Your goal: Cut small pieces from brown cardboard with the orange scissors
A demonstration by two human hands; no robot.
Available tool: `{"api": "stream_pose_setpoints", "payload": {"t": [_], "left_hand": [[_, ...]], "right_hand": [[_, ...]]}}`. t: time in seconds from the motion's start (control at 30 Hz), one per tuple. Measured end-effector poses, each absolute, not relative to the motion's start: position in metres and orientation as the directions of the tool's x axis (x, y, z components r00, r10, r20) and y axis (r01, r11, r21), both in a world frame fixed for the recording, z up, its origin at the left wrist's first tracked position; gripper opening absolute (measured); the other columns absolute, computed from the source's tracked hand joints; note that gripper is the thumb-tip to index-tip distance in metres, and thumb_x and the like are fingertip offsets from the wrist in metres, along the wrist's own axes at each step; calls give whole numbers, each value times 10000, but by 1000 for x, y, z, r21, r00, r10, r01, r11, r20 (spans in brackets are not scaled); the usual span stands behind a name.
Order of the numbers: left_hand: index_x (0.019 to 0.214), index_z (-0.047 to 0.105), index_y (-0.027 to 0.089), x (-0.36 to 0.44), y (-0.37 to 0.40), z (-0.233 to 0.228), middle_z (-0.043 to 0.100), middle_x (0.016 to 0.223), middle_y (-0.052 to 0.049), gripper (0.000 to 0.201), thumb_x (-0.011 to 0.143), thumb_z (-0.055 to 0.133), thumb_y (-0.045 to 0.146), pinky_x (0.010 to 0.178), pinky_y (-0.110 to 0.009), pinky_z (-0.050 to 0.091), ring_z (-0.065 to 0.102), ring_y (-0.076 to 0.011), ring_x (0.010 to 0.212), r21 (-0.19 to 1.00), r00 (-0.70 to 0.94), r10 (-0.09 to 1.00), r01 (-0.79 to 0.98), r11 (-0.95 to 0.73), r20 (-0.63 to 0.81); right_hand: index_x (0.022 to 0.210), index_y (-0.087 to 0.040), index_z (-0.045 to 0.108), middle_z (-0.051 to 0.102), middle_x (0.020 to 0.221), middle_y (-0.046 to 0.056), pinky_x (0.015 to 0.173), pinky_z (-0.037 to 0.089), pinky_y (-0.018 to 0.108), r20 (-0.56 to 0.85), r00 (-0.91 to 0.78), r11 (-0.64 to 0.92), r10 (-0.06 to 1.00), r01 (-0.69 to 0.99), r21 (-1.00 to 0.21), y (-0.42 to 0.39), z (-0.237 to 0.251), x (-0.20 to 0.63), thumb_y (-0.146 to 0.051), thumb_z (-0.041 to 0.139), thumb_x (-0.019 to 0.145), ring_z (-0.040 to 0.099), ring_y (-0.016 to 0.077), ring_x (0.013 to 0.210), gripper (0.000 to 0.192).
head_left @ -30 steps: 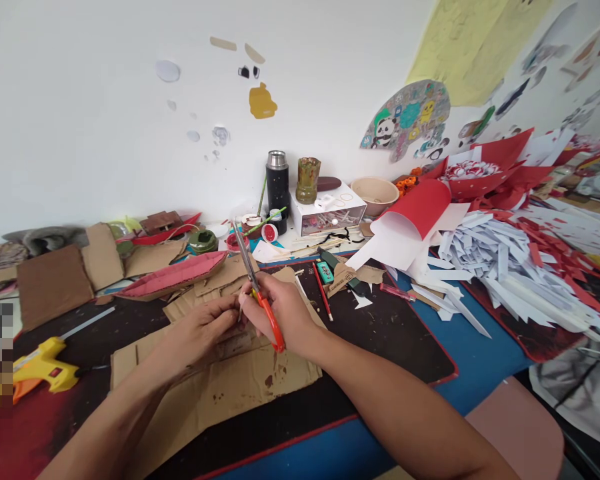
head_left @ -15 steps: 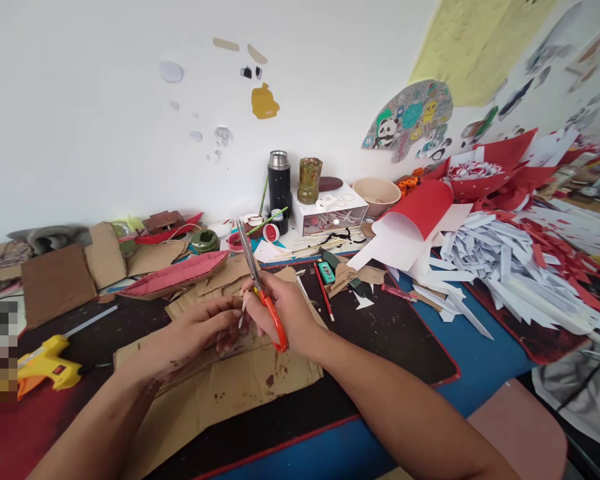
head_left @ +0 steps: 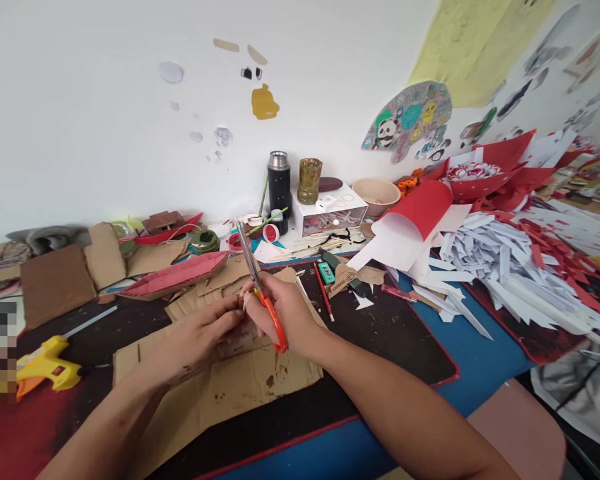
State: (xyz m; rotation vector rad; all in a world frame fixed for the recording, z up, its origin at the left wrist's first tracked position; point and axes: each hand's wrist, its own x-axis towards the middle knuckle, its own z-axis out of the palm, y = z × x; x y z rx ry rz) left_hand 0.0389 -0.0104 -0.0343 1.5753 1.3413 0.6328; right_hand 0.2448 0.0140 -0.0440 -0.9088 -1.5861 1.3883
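Note:
My right hand [head_left: 285, 310] is closed around a pair of scissors [head_left: 273, 319] with orange handles, its metal blades pointing up and away from me. Close beside it, my left hand [head_left: 207, 333] has its fingers bent together near the right fingertips. Whatever the left fingers pinch is too small or hidden to make out. Both hands are over a sheet of brown cardboard [head_left: 240, 393] with dark stains. Beyond the left hand lies a boat-shaped cardboard piece [head_left: 180, 277] with a pink inside.
A yellow glue gun [head_left: 55, 367] lies at left. Behind the hands stand a black thermos [head_left: 279, 190], paint jars [head_left: 205, 241] and a white box [head_left: 330, 213]. A red pencil [head_left: 324, 293] lies right of them, with white paper strips [head_left: 505, 267] farther right.
My left hand has shifted slightly and its fingers have drawn in closer to the right hand. A small pale sliver seen between the hands no longer shows. The scissors stay put.

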Motion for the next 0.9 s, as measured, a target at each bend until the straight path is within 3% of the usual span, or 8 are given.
{"api": "stream_pose_setpoints", "payload": {"t": [0.2,0.4,0.6,0.9], "left_hand": [[1394,766,300,40,-9,-29,755,1466,-78,657,964,598,768,1249,-471,464,637,-358,1424,886,304,936,464,16,-176],[1408,764,295,43,-10,-28,789,1412,-65,641,982,557,727,1244,-472,472,642,-371,1416,860,300,946,508,-53,-120],[1288,818,264,51,-10,-23,826,1319,-82,555,979,542,632,1212,-502,503,720,-374,1287,841,296,950,536,-77,-102],[1296,795,247,53,-10,-24,792,1395,-89,581,990,488,633,1231,-500,475,712,-382,1295,826,292,950,559,-78,-108]], "right_hand": [[1038,-237,641,598,733,-66,472,462,197,129,-385,135,914,-13,-991,15,-41,244,-280,660,969,546,91,467,84],[1071,-235,675,620,723,-53,502,472,214,116,-408,150,906,53,-987,13,-40,246,-303,686,955,584,119,515,135],[1062,-232,691,610,690,-52,535,492,234,159,-413,205,897,70,-976,11,-37,246,-289,679,945,595,140,548,130],[1054,-228,697,634,733,-39,580,502,244,222,-416,280,882,83,-956,11,-38,245,-282,662,956,601,143,586,117]]}}
